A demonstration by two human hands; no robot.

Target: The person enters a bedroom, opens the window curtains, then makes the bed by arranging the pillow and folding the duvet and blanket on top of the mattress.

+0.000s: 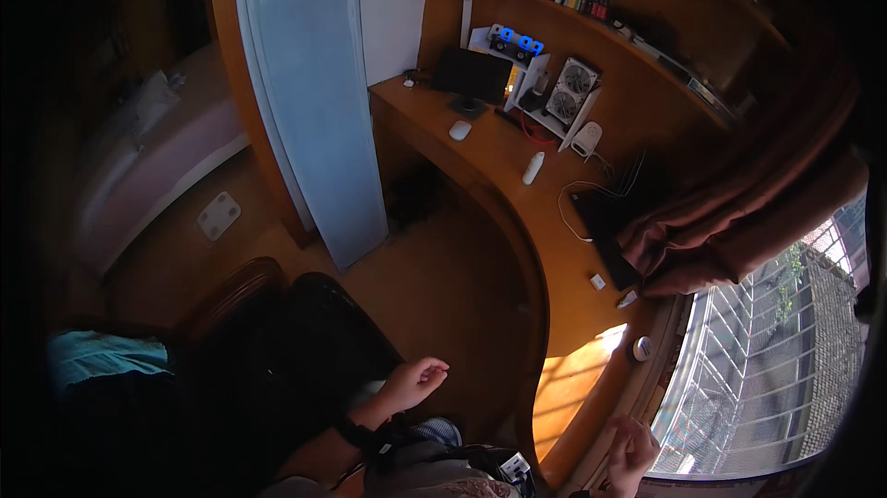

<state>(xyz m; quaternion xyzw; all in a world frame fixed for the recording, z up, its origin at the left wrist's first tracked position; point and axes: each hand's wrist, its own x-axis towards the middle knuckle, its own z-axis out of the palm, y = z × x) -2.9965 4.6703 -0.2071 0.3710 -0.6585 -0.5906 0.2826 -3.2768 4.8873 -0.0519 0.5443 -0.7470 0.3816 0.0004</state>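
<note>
My left hand [416,381] hangs in the air over the floor, with its fingers loosely curled and nothing visible in them. A dark band circles that wrist. Over by the window, my right hand [632,448] is raised with bent fingers and holds nothing that I can see. It is nearest to the window screen [748,387] and the sunlit end of the curved wooden desk [572,394]. A small round tub [643,348] lies at the desk's window side. Close to my body is a white power socket block [515,467] with dark cables.
Farther along the desk are a white bottle [533,169], a mouse [459,131], a monitor [472,75] and a small white cube [597,282]. Dark red curtains [727,241] hang beside the window. A dark chair [339,332] and a bathroom scale [220,216] stand on the floor.
</note>
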